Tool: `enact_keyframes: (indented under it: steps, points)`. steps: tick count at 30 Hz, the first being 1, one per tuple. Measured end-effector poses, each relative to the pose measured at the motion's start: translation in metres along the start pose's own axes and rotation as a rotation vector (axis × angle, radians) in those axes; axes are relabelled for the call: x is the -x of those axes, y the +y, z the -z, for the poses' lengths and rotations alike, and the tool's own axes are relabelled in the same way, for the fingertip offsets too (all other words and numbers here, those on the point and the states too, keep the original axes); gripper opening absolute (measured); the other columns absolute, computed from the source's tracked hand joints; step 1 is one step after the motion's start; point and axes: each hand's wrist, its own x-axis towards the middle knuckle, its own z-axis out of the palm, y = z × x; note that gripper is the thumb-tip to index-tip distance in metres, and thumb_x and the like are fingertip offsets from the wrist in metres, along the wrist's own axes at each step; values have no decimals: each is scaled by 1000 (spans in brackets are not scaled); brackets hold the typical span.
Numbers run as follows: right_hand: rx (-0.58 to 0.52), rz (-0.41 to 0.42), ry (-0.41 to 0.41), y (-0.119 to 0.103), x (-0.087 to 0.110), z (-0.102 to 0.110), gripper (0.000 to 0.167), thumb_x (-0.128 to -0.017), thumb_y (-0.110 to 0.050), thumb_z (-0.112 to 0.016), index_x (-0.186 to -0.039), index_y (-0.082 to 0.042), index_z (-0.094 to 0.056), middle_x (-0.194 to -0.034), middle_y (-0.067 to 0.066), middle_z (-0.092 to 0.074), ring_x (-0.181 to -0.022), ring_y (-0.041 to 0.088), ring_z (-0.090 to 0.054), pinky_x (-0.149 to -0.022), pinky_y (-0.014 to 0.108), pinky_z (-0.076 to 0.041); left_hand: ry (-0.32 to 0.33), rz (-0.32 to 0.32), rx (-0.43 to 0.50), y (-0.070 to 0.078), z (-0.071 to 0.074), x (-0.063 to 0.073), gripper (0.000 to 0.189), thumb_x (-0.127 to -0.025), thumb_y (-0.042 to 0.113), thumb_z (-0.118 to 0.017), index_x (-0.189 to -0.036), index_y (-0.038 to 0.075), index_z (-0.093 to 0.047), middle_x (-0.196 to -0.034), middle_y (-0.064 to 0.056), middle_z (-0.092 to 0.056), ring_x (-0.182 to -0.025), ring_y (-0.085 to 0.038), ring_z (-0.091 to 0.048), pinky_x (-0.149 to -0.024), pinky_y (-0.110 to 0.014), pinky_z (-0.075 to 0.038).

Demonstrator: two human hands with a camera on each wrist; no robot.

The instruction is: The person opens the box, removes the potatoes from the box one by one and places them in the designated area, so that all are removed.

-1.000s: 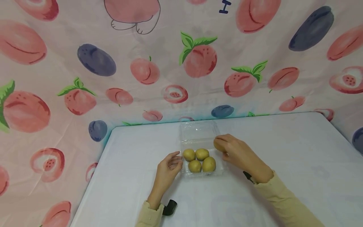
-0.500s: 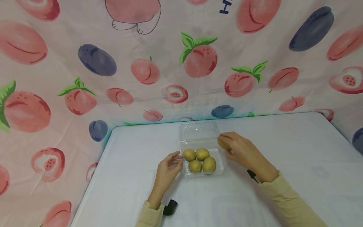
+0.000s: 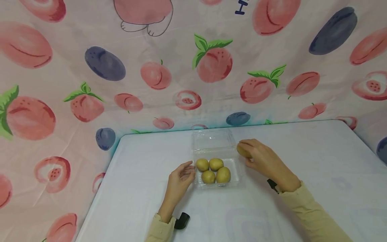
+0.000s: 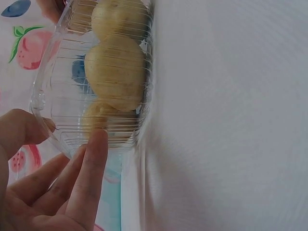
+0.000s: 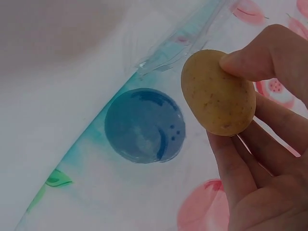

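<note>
A clear plastic clamshell container (image 3: pixel 235 173) lies at mid-table, its lid (image 3: pixel 213 139) folded back toward the wall. Several yellowish potatoes (image 3: pixel 223 175) sit together in the left part of its base. At the left side, my left hand (image 3: pixel 178 181) pinches the container's rim, with the thumb (image 4: pixel 24 127) over the edge and a finger (image 4: pixel 91 173) against the ribbed outer wall. My right hand (image 3: pixel 266 159) holds another potato (image 5: pixel 216 94) between thumb and fingers. It is raised just right of the container, near the hinge.
The white-covered table (image 3: pixel 302 151) ends at a fruit-printed cloth (image 3: pixel 169 101) hanging behind and on the left. Black wrist devices (image 3: pixel 182 220) show at both cream sleeves (image 3: pixel 311 208).
My right hand has moved right, carrying its potato from over the container's right edge to beside it. The left hand and the potatoes in the container stay put.
</note>
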Motion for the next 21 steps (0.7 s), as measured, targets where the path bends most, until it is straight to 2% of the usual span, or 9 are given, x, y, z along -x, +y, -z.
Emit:
enact_keyframes:
  steps: [5,12,21]
  points:
    - [-8,-17,-3,6,1,0,46,-74,5,-75,-119,6,-65,-121,21,-64,-111,35,-61,-87,49,-56,-4,19,-1,2,0,0,40,-92,6,-67,-131,-1,-60,-114,-17,-70,-104,-27,-68,-87,-26,-56]
    - [-1,-32,-7,14,3,-2,47,-73,5,-77,-119,8,-64,-120,23,-64,-110,36,-61,-89,50,-55,-2,1,-7,1,0,0,39,-92,7,-66,-130,-1,-60,-114,-17,-70,-104,-27,-68,-87,-27,-57]
    - [-8,-57,-13,28,5,-10,50,-72,6,-77,-120,10,-63,-120,24,-64,-110,37,-60,-89,49,-55,3,13,-2,-2,-1,0,39,-92,8,-67,-130,1,-61,-113,-15,-70,-103,-26,-68,-87,-26,-56]
